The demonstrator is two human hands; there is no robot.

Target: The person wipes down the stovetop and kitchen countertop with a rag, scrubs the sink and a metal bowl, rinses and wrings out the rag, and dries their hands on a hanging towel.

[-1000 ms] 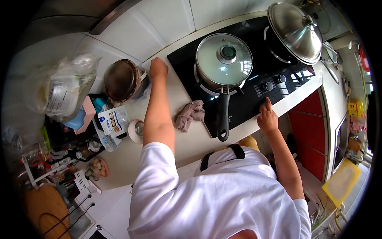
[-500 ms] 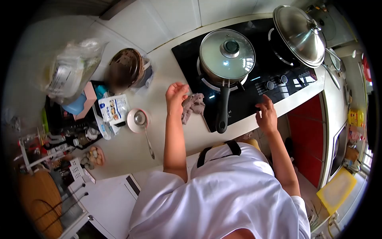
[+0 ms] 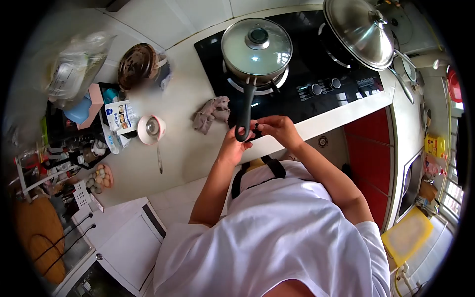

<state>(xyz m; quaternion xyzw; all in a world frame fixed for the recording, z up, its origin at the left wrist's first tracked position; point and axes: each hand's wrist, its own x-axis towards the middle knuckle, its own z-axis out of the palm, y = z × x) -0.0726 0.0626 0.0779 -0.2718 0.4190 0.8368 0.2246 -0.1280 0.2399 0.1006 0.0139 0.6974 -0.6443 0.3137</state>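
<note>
Round metal pan (image 3: 267, 78) sat on black glass cooktop (image 3: 306, 44), clear steel-rimmed lid (image 3: 238, 49) already on; left hand (image 3: 233, 148) curled by black handle (image 3: 246, 108), grip unclear; right hand (image 3: 282, 129) fingertips drawn together, contents unclear; remaining steps: couldn't tell.

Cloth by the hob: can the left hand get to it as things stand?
Probably yes. The cloth lies on the counter close to the left hand, with bare counter between them. The pan handle is to the right of the cloth and does not seem to block the way.
</note>
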